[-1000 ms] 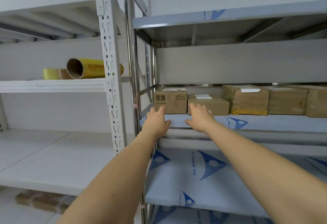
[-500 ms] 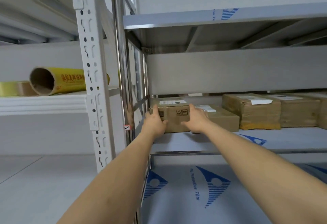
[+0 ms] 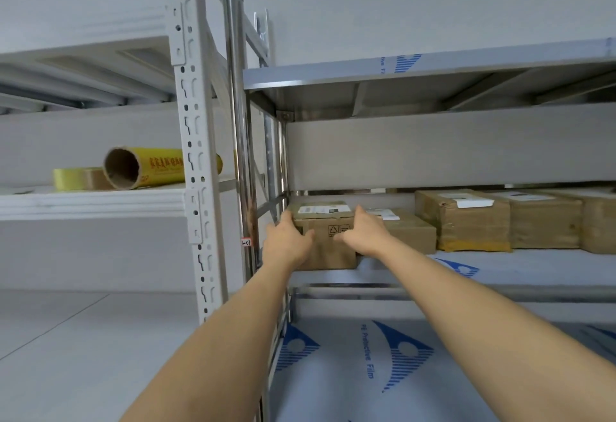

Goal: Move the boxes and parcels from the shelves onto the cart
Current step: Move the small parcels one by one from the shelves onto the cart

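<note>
At the left end of the steel shelf (image 3: 500, 268), both arms are reaching forward and up, wrists level, clasping a small cardboard box (image 3: 328, 241) between them. The left hand (image 3: 289, 242) is wrapping the box's left edge, fingers curling onto its front face and thumb riding the top corner; the right hand (image 3: 361, 234) is gripping the right side the same way, fingers bending across the front near the printed recycling marks. The box is sitting at the shelf's front lip, its base overhanging the edge slightly, just beside the upright post (image 3: 238, 141).

Compared with half a second ago, the box is standing nearer the front edge and the hands are sitting further round its sides; a second ago both palms were only hovering flat before it.

Behind the right hand a flatter parcel (image 3: 410, 231) is partly hidden. Further right, a taped parcel (image 3: 466, 221) is showing whole, while the row beyond is running off the frame. Label text is too small to read.
</note>
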